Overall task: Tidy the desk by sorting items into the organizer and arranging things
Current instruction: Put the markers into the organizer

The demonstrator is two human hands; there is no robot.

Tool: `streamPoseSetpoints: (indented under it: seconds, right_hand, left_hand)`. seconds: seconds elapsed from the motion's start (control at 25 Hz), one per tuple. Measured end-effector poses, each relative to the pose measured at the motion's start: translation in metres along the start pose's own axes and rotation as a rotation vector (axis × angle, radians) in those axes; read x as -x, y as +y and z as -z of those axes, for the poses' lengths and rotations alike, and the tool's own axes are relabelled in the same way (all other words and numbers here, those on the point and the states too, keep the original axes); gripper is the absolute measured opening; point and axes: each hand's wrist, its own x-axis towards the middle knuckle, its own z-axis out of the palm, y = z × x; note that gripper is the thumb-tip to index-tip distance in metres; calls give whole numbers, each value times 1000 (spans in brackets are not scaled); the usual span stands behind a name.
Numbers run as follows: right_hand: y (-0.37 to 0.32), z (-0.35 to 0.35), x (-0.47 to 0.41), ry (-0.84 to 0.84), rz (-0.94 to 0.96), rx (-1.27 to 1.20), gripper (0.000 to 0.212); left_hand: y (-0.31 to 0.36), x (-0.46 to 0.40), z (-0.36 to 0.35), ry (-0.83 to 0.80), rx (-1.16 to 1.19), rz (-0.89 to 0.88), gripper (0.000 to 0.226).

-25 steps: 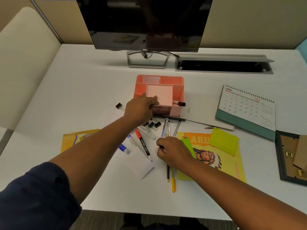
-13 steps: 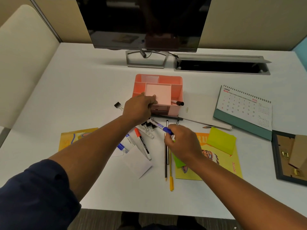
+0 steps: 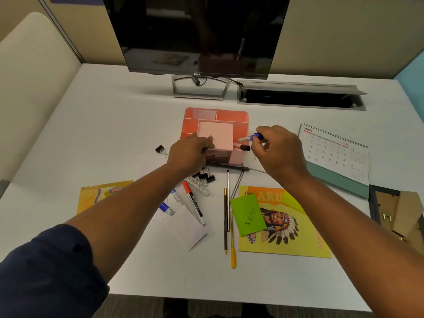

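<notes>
A pink desk organizer (image 3: 238, 118) stands mid-desk with a pale pink note block (image 3: 218, 134) in its middle slot and a black-capped marker (image 3: 242, 147) lying in its right slot. My left hand (image 3: 189, 153) rests against the organizer's front left, fingers on the note block's edge. My right hand (image 3: 278, 151) holds a blue-capped marker (image 3: 250, 137) just right of the organizer, its tip pointing over the right slot. On the desk lie a red-capped marker (image 3: 193, 203), two blue-capped markers (image 3: 169, 206), several black binder clips (image 3: 205, 176), pencils (image 3: 226, 216) and a yellow pen (image 3: 232, 249).
A monitor (image 3: 197, 35) and a cable tray (image 3: 300, 96) sit behind. A desk calendar (image 3: 337, 152) and a picture frame (image 3: 394, 210) are at right. A yellow booklet (image 3: 289, 226) carries a green note (image 3: 247, 214). White papers (image 3: 185, 228), another booklet (image 3: 101, 195) and a lone clip (image 3: 160, 149) lie left.
My right hand picked a blue-capped marker up from the pile of pens and carried it up and right to the organizer's right side. My left hand stayed at the organizer.
</notes>
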Motion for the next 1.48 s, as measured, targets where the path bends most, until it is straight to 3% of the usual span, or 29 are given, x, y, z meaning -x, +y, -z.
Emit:
streamPoseSetpoints:
  seconds: [0.28, 0.36, 0.44, 0.52, 0.56, 0.68, 0.76, 0.92, 1.32, 1.48]
  right_hand:
    - [9, -36, -18, -350, -80, 130, 25]
    - [6, -36, -15, -326, -97, 124, 25]
    - [2, -33, -2, -201, -86, 126, 31]
    - [-8, -35, 20, -87, 21, 65, 28]
    - [-15, -40, 31, -112, 84, 4, 22]
    - [-37, -74, 61, -490, 163, -71, 21]
    - [-48, -102, 70, -647, 144, -29, 26]
    - [-67, -130, 64, -659, 85, -47, 33]
    - [-61, -103, 66, -848, -23, 229, 14]
    - [-63, -110, 67, -767, 15, 172, 25]
  left_hand:
    - [1, 0, 4, -45, 17, 6, 32]
    - [-1, -2, 7, -78, 23, 3, 34]
    - [-3, -5, 12, -119, 20, -2, 36]
    - [-4, -6, 15, -166, 21, -6, 40]
    - [-4, -7, 18, -188, 24, -5, 42]
    - [-1, -5, 27, -254, 5, -1, 49]
    - [2, -3, 34, -310, -24, -11, 52]
    - [5, -2, 39, -342, -3, 31, 59]
    - [7, -1, 35, -313, 51, 63, 53]
    - [5, -2, 32, -322, 52, 59, 55]
